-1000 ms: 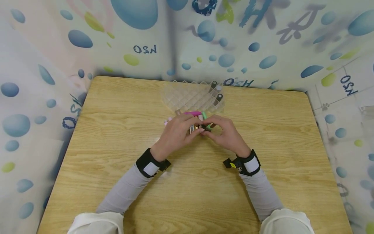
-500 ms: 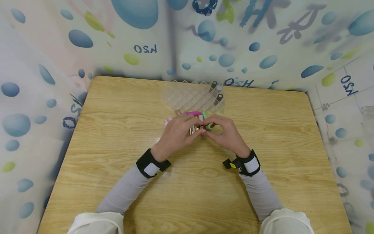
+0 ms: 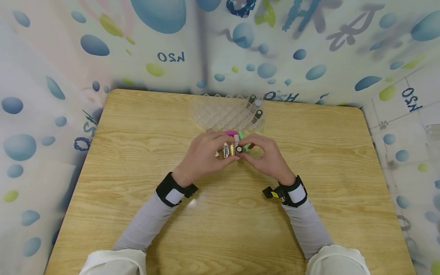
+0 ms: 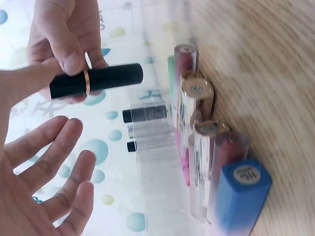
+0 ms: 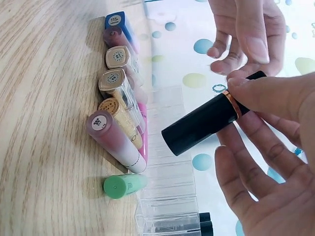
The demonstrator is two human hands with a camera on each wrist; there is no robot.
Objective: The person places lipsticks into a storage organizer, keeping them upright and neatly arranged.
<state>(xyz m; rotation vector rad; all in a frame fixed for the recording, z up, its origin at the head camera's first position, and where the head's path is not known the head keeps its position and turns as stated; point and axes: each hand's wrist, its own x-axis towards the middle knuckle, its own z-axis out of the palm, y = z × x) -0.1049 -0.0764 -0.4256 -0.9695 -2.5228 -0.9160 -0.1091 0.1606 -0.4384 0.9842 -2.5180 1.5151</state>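
Observation:
A black lipstick tube [image 5: 202,123] with a thin copper-coloured band is pinched between the thumb and fingers of my right hand [image 3: 266,156]. In the head view its round end faces up at me. Near its other side is my left hand [image 3: 203,154], with fingers spread and loosely bent; its thumb [image 4: 34,78] overlaps the tube's end in the left wrist view, and contact is unclear. Below lie several lip products in a row: a blue box [image 4: 243,191], clear tubes with gold caps [image 5: 118,59], a pinkish tube [image 5: 113,137] and a green tube [image 5: 120,187].
A clear acrylic organizer [image 3: 220,114] with diamond-shaped compartments stands behind the row. Several dark-capped tubes [image 3: 257,115] sit at its right end. A magenta tube [image 3: 230,133] lies before it. The wooden table [image 3: 220,229] meets a patterned wall at the back.
My left hand has drawn slightly left, away from the lipstick tube, exposing more of the row. The right hand keeps its hold in nearly the same place; the tube's end now faces up.

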